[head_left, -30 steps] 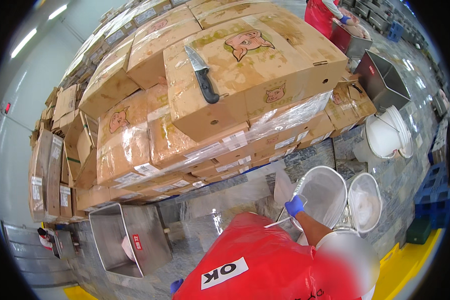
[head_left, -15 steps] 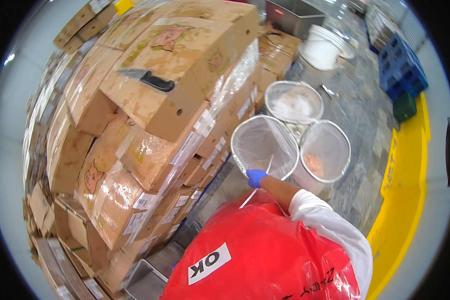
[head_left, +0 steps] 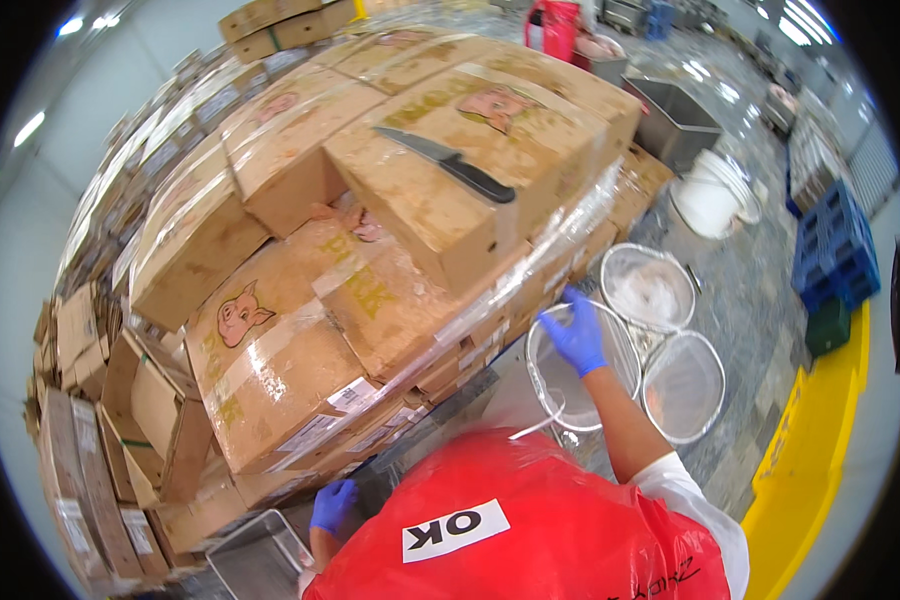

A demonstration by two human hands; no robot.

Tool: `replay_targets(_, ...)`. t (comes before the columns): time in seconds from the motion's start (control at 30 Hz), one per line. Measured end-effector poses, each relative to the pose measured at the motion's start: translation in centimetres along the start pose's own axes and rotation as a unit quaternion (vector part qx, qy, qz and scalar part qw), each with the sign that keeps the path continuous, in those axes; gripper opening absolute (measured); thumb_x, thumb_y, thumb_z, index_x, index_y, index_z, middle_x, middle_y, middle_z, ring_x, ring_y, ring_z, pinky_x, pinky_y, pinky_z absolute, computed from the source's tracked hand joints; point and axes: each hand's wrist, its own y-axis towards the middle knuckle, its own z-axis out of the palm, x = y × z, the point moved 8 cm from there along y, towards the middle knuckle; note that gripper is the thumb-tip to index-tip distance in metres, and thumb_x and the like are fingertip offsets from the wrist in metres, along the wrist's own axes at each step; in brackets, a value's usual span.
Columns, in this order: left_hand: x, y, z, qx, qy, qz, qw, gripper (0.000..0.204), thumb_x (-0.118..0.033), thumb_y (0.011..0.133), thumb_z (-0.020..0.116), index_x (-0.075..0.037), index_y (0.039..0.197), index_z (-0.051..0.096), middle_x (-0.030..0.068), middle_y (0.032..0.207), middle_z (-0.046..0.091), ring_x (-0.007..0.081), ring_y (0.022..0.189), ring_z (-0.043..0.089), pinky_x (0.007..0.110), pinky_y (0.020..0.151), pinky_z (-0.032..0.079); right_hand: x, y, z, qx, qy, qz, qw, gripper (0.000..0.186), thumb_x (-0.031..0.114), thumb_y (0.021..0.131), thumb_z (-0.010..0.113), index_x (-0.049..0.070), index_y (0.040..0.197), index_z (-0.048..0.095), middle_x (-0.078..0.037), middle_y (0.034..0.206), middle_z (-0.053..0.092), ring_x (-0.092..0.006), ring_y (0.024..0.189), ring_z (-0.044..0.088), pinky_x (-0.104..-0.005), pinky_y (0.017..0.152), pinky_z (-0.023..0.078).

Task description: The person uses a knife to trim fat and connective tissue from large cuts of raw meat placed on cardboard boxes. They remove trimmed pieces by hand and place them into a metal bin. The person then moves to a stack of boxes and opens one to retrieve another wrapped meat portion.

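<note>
My right hand (head_left: pixel 575 335), in a blue glove, reaches over a round bin lined with clear plastic (head_left: pixel 622 385). Its fingers are spread at the far-left rim, and nothing is in its grasp. A thin white strip (head_left: pixel 537 428) lies across that bin's near rim. Low on the left, my left hand (head_left: pixel 333 505), also gloved blue, hangs beside a metal tray (head_left: pixel 255 560). Its fingers look curled together with nothing visible in them. Two more lined bins adjoin the first: one with whitish contents (head_left: pixel 650 290) behind it, another (head_left: pixel 685 385) to its right.
Wrapped cardboard boxes (head_left: pixel 270 400) are stacked at left. A black-handled knife (head_left: pixel 450 165) lies on a top box. White buckets (head_left: pixel 710 195) and a steel tub (head_left: pixel 675 120) stand farther back. Blue pallets (head_left: pixel 835 245) and a yellow barrier (head_left: pixel 810 430) line the right side.
My right hand has let go of the white strip and moved to the bin's far-left rim, its fingers opening. My left hand has come into clearer view. The view has shifted, showing more of the room.
</note>
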Motion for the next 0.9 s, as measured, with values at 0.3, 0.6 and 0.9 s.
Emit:
replay_targets(0.3, -30.0, -3.6, 6.5, 0.128, 0.105, 0.245, 0.955, 0.031, -0.026, 0.102, 0.061, 0.001, 0.115, 0.071, 0.0097, 0.103, 0.074, 0.0171, 0.096, 0.069, 0.033, 0.089, 0.054, 28.0, 15.9, -1.1, 0.039, -0.186, -0.27, 0.944, 0.039, 0.028, 0.084, 0.075, 0.007, 0.116, 0.064, -0.017, 0.11, 0.062, -0.0362, 0.111, 0.058, -0.05, 0.097, 0.045)
replay_targets(0.6, -36.4, -2.8, 4.7, -0.166, 0.171, 0.33, 0.913, 0.032, -0.025, 0.095, 0.069, -0.002, 0.117, 0.07, 0.0161, 0.11, 0.073, 0.0294, 0.104, 0.069, 0.04, 0.094, 0.053, 23.0, 23.0, -4.8, 0.093, 0.06, -0.268, 0.957, 0.025, 0.014, 0.093, 0.069, 0.0, 0.113, 0.068, -0.011, 0.097, 0.068, -0.0211, 0.079, 0.065, -0.0341, 0.073, 0.052)
replay_targets(0.9, -20.6, -5.1, -8.9, -0.572, 0.201, 0.181, 0.775, 0.06, -0.038, 0.089, 0.073, -0.001, 0.133, 0.058, 0.0235, 0.137, 0.058, 0.0422, 0.128, 0.051, 0.049, 0.109, 0.04, 41.9, 26.8, -5.4, 0.07, 0.2, -0.391, 0.896, 0.024, 0.011, 0.097, 0.066, 0.0, 0.119, 0.069, -0.001, 0.091, 0.068, -0.0064, 0.08, 0.059, -0.0238, 0.071, 0.047)
